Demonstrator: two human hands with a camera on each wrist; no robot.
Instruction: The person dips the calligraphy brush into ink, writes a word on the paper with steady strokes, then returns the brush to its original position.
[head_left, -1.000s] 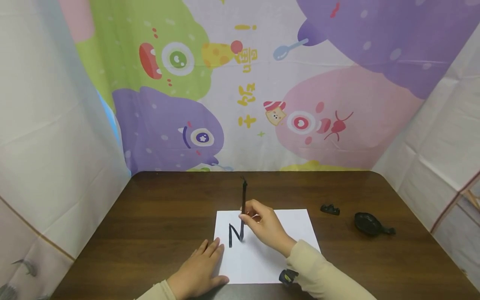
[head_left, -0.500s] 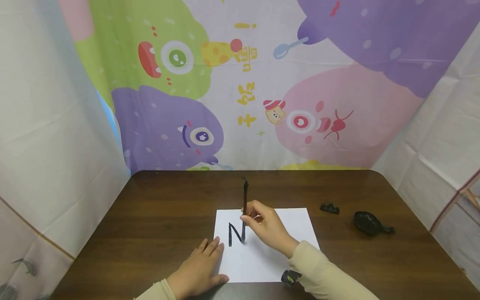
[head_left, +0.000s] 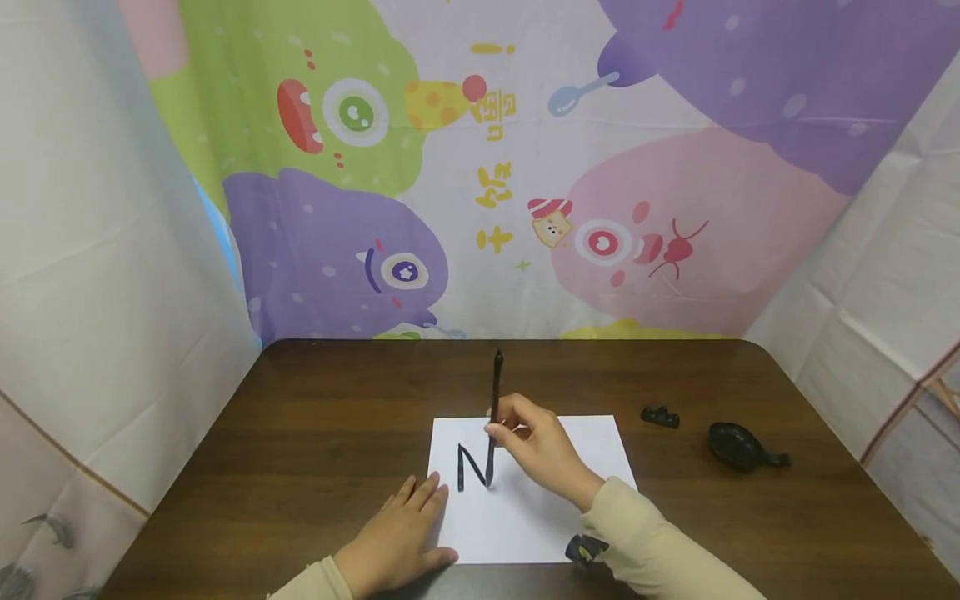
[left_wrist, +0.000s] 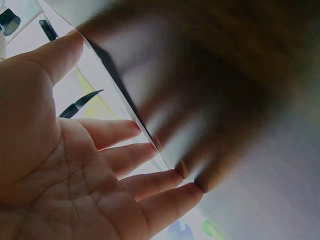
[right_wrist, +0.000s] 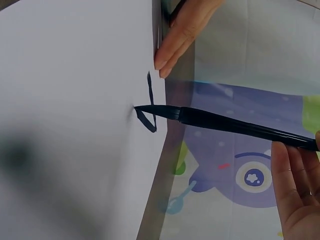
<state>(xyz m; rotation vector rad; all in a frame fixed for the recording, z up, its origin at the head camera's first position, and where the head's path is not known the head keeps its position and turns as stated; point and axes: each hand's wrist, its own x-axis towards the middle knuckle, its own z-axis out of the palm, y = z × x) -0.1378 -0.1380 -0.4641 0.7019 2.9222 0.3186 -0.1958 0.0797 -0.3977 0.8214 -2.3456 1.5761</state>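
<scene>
My right hand (head_left: 543, 450) pinches a dark calligraphy brush (head_left: 496, 387), held nearly upright over a white sheet of paper (head_left: 517, 529). In the right wrist view, the tip of the brush (right_wrist: 215, 120) meets the paper at the end of a black stroke. An upright line and a slanting one form black ink strokes (head_left: 461, 471) on the sheet's left part. With fingers spread, my left hand (head_left: 393, 537) rests at the sheet's left edge. The left wrist view shows its fingertips along the paper edge, and the brush tip (left_wrist: 80, 104) beyond the thumb.
To the right on the dark wooden table (head_left: 300, 450) lie a small black brush rest (head_left: 660, 417) and a black ink dish (head_left: 738, 447) with a short handle. A black device (head_left: 585, 550) sits under the right sleeve. Behind the table hangs a printed cartoon curtain (head_left: 510, 300).
My right hand and the brush have shifted slightly right and toward me, and the slanting stroke is a bit longer. The brush's top leans more to the right. My left hand has stayed put.
</scene>
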